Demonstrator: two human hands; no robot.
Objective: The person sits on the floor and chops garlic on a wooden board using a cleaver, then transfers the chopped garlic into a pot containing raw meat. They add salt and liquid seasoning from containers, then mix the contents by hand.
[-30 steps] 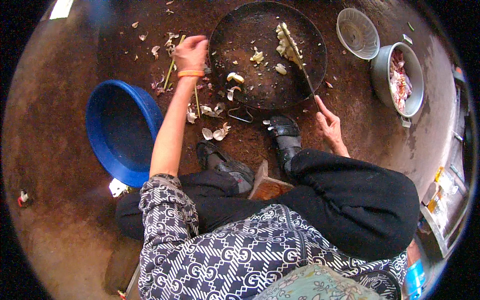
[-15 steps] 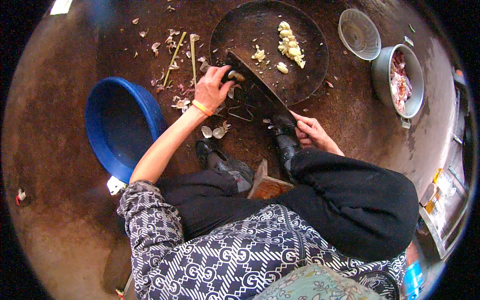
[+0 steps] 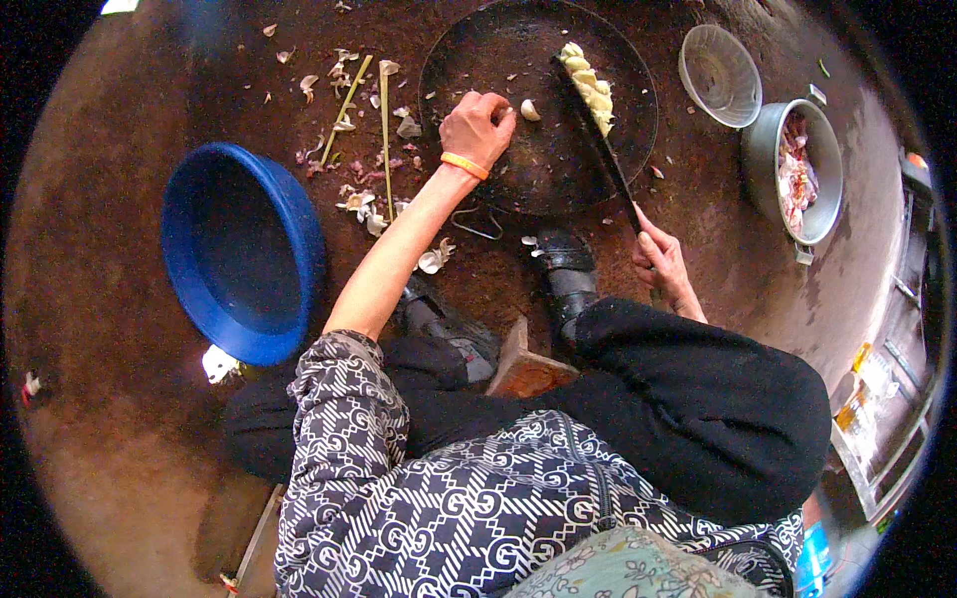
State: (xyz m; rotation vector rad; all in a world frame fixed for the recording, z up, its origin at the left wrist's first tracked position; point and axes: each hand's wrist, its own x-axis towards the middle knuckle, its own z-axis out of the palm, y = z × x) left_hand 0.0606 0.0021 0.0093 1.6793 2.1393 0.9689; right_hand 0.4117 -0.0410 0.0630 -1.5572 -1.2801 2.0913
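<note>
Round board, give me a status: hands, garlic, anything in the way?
Right hand gripping knife. Left hand curled over left side of round board, contents hidden. Garlic pile alongside knife. Single clove between left hand and knife.

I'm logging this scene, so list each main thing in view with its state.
Left grip: fingers curled, anything inside hidden
Right grip: closed on the knife
Knife: held, blade beside the garlic pile
Garlic pile: peeled, on the round board
Single clove: apart from the pile
Garlic skins: shed, scattered on the floor
Two stalks: lying among the skins
Blue basin: uncovered
Clear bowl: uncovered
Metal pot: uncovered, holding raw-looking meat
</note>
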